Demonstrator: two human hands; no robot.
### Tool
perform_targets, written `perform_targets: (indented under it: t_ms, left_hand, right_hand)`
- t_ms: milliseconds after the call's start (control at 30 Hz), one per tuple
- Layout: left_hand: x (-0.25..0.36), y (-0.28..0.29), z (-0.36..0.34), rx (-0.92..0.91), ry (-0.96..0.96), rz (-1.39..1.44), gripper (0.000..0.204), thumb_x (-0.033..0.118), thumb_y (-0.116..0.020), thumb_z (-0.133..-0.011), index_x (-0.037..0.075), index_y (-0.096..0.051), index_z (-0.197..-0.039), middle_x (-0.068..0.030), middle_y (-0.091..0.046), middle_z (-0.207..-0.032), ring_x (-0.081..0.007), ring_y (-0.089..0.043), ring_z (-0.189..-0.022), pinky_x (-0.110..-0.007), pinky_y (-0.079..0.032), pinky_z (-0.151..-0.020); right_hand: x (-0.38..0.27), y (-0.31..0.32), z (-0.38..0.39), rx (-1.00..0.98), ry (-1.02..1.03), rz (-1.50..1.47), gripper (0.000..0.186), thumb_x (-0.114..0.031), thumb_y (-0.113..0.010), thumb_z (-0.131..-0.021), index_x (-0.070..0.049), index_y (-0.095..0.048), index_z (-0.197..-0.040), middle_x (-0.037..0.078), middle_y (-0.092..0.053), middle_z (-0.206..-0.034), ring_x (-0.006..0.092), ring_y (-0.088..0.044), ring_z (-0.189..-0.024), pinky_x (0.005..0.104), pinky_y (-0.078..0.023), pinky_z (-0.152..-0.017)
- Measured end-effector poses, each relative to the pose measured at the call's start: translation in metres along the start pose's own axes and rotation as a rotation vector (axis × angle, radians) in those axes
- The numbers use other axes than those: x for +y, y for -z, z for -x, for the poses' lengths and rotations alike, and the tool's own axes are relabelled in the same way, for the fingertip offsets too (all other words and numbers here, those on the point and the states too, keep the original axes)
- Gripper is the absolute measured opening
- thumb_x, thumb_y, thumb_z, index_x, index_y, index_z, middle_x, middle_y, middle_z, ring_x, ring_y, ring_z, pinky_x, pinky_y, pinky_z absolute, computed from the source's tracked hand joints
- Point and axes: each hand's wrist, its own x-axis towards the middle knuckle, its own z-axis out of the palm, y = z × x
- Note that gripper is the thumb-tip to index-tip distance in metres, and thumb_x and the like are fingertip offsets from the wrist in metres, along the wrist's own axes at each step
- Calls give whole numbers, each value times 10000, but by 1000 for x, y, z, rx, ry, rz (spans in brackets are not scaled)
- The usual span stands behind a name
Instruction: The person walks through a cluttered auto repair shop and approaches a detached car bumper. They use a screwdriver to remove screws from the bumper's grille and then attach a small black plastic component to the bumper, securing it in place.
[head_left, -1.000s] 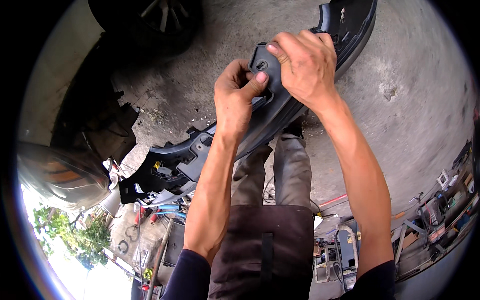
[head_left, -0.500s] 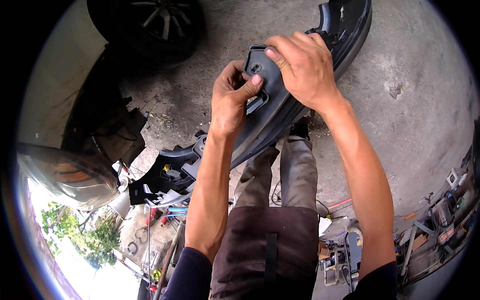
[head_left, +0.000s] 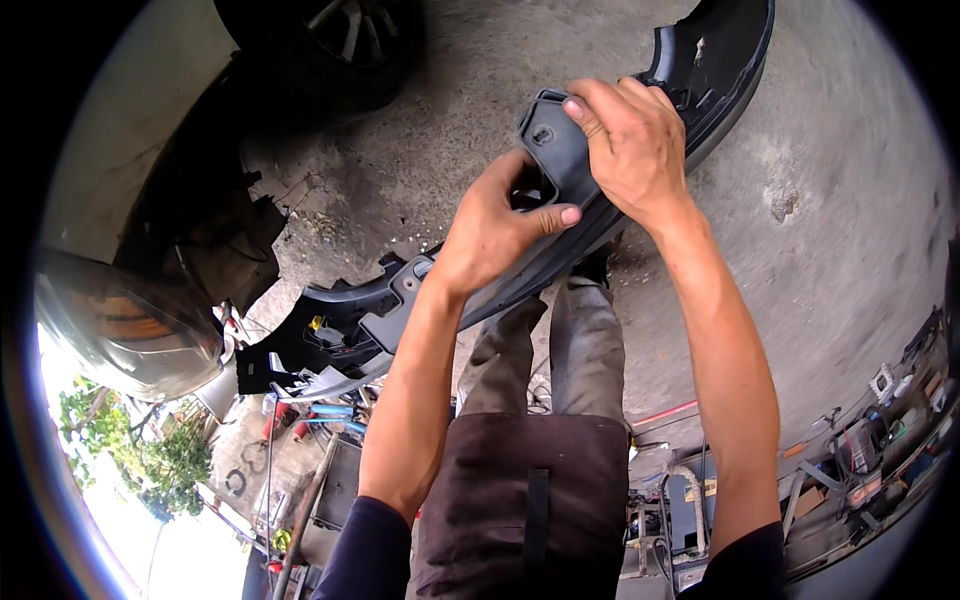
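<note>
A long dark car bumper [head_left: 500, 283] slants across in front of my legs, from the upper right down to the lower left. My right hand [head_left: 637, 150] grips its upper part, with the fingers curled over the edge and the thumb near a grey mounting tab [head_left: 560, 140] with a hole in it. Just below that tab, my left hand [head_left: 500, 225] holds the bumper at a cut-out. Its thumb lies across the front surface, and the other fingers are partly hidden at the opening. At the bumper's lower-left end hang a yellow connector and pale torn pieces [head_left: 310, 378].
To the left stands a car with a wheel [head_left: 350, 40] and a clear headlight [head_left: 135, 325]. Tools and parts [head_left: 870, 440] lie along the right. A red bar [head_left: 665, 412] rests on the concrete floor [head_left: 790, 130]. Blue tools [head_left: 330, 412] lie at lower left.
My left hand has slid down from beside the tab to the cut-out, its thumb now stretched across the bumper. Both hands and the bumper's upper end sit slightly further right in view.
</note>
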Motion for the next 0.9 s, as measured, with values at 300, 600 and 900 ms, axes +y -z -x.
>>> perform_targets:
  t_ms: [300, 600, 900]
  left_hand:
    - [0, -18, 8, 199, -12, -207, 340, 238, -740, -801, -11, -575, -963, -216, -649, -874, -407, -618, -858, -442, -471, -767]
    - [-2, -24, 5, 299, -31, -270, 294, 213, -749, -768, 2, -562, -852, -194, -638, -780, -409, -612, -773, -459, -461, -697]
    - [4, -26, 2, 327, 18, -255, 280, 197, -758, -751, 2, -575, -832, -188, -637, -774, -403, -608, -753, -444, -462, -688]
  right_hand:
    - [4, -4, -1, -20, 61, 4, 131, -214, -632, -897, -91, -678, -896, 38, -654, -773, 244, -587, -805, 373, -434, -763]
    - [-1, -2, 1, -45, -6, 34, 159, -242, -662, -874, -106, -702, -947, 19, -643, -955, 241, -566, -924, 366, -425, -815]
    - [1, -17, 31, 364, -564, -736, 511, -272, -663, -935, 32, -444, -1283, 134, -590, -1061, 192, -569, -960, 311, -457, -876]
